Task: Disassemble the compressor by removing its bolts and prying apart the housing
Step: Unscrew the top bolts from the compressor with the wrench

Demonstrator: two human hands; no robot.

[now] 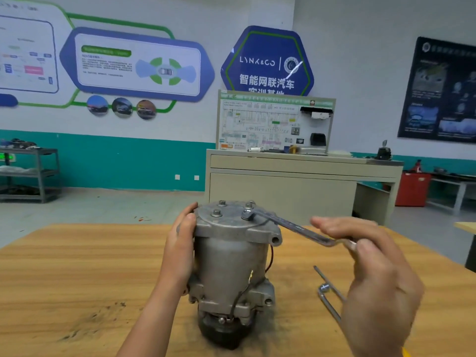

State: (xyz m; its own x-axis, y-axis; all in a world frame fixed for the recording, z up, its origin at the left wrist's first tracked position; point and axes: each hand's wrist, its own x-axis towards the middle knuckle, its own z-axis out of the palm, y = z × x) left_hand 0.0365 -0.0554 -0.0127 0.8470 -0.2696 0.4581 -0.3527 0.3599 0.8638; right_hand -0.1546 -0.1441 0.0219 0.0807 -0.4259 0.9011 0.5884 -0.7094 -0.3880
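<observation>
**One sign reads clean, the rest stays a blur**

Up at twelve o'clock on the back wall, the blue hexagonal sign (268, 60) gives us "LYNK&CO" in white letters, a round emblem just to its three o'clock. Under that, big white characters: "智能网联汽车". A further line sits below, but the training board (275, 122) cuts off its lower half, so no reading there. The board itself carries a diagram and print, all too small. Over at ten o'clock, the wall panel (139, 65) shows smeared lines of text. The dark poster (440, 91) at two o'clock is illegible, and so is the stamping on the wrench (291, 224).
</observation>
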